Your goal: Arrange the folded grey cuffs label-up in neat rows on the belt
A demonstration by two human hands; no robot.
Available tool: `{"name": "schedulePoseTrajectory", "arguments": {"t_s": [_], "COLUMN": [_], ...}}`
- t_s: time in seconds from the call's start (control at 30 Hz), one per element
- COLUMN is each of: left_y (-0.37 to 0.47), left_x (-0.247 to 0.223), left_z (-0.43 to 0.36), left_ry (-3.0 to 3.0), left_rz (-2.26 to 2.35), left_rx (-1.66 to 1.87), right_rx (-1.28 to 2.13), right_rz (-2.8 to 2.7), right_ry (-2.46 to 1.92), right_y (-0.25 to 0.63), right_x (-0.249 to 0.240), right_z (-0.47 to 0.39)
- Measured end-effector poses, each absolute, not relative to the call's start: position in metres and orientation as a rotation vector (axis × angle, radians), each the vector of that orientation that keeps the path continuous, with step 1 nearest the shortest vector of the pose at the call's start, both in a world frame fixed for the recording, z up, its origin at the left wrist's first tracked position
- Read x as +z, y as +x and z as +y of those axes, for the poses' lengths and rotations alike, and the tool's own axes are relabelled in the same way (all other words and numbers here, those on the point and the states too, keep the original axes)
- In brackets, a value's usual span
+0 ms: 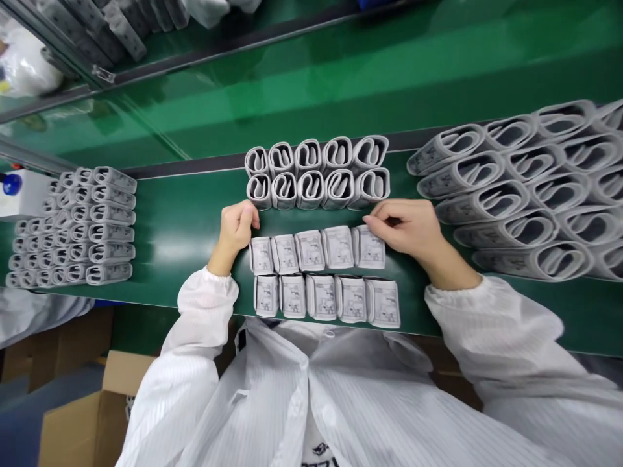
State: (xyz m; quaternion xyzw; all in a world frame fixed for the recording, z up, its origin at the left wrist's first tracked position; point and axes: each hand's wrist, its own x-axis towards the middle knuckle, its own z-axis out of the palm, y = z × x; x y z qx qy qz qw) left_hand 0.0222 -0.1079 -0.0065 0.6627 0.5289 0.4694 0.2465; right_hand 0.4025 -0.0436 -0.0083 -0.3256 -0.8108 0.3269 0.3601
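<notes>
On the green bench stand several rolled grey cuffs with printed line drawings. Two front rows lie with their printed faces up, the row farther from me point(310, 251) and the row at the bench's near edge point(322, 298). My left hand point(237, 226) is curled into a fist just beyond the left end of the farther row, with nothing visible in it. My right hand point(406, 227) pinches thumb and finger at the top edge of the rightmost cuff point(372, 250) in that row. Behind them, a two-tier stack of cuffs point(310, 188) shows its spiral ends.
A large stack of rolled cuffs point(530, 194) stands at the right, and smaller rolls point(111, 227) are piled at the left. A shelf edge point(233, 48) crosses above the bench. An open cardboard box point(73, 428) sits below at the left, near a white sleeve point(43, 314).
</notes>
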Motion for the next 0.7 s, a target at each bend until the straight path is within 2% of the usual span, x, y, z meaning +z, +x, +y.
{"name": "schedulePoseTrajectory", "arguments": {"t_s": [0.17, 0.33, 0.5, 0.7], "left_y": [0.022, 0.028, 0.033, 0.037], "left_x": [-0.006, 0.002, 0.000, -0.004], "left_z": [-0.109, -0.113, -0.115, -0.117], "left_ry": [1.851, 1.952, 1.888, 1.807], "left_rz": [1.415, 1.468, 1.617, 1.623], "left_rx": [1.321, 1.269, 1.149, 1.151], "right_rx": [0.589, 0.383, 0.380, 0.514], "right_rz": [-1.917, -1.883, -1.888, -1.850], "right_ry": [-1.009, -0.897, -0.864, -1.186], "right_y": [0.402, 0.397, 0.395, 0.408], "right_x": [-0.010, -0.003, -0.002, -0.018], "right_z": [-0.046, -0.044, -0.040, -0.046]}}
